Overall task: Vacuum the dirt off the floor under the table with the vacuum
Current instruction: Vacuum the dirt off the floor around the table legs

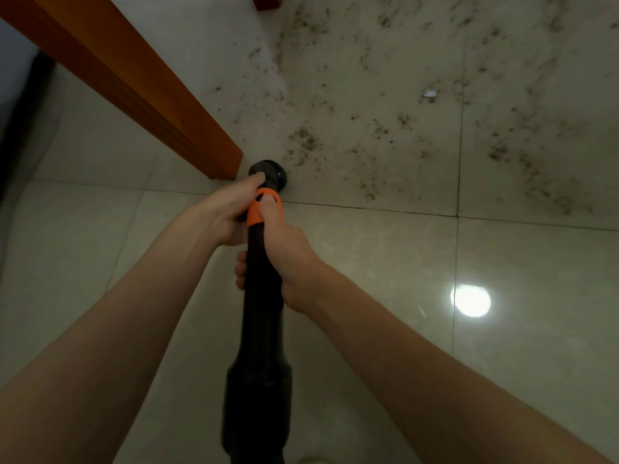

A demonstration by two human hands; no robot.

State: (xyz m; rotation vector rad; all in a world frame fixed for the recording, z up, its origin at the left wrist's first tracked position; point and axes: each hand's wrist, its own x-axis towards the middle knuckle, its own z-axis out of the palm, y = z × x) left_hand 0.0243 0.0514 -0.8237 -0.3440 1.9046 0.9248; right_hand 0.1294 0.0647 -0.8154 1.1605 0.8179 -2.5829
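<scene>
Pale tiled floor across the whole frame, glossy, with a lamp glare at lower right. Dirt scattered over the upper right, thickest just above centre, plus one white scrap. Orange-brown table leg slanting from upper left down to centre; a second leg cut off at the top edge.

Black vacuum running from bottom centre up to centre, nozzle down at the floor right beside the leg's foot, at the near edge of the dirt. Orange collar just behind the nozzle.

Right hand wrapped round the tube, thumb on the collar. Left hand gripping just behind the nozzle, thumb on top.

Likely risks: nozzle knocking the leg when swung left; thumb pressure on the collar loosening the nozzle, if that collar is a release; dirt pushed about rather than lifted if moved too fast.

Hard to tell: whether the motor runs, nozzle mouth contact with the tile, tabletop out of view, vacuum body cut off below.
</scene>
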